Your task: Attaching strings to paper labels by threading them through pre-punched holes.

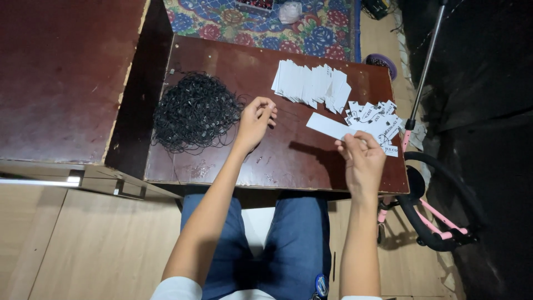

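Few strung white paper tags (376, 121) done far right; fanned blank white cards (312, 83) left. Left hand (255, 123) pinching, probably, black cord (195, 111); right hand (362, 158) gripping long white card (328, 126).

Dark reddish-brown table (288, 161); black tangle of cords (194, 111) at nine o'clock; white paper tags (311, 83) at one o'clock; white strip (328, 126); floral rug (261, 22) in blue, red and green at twelve o'clock.

From my feed, the left hand (256, 121) has its fingertips curled inward, so whatever thin thing it pinches is too small to tell, the right hand (362, 158) covers one end of the white strip (328, 126), and the tangled black cords (194, 111) blur into one mass.
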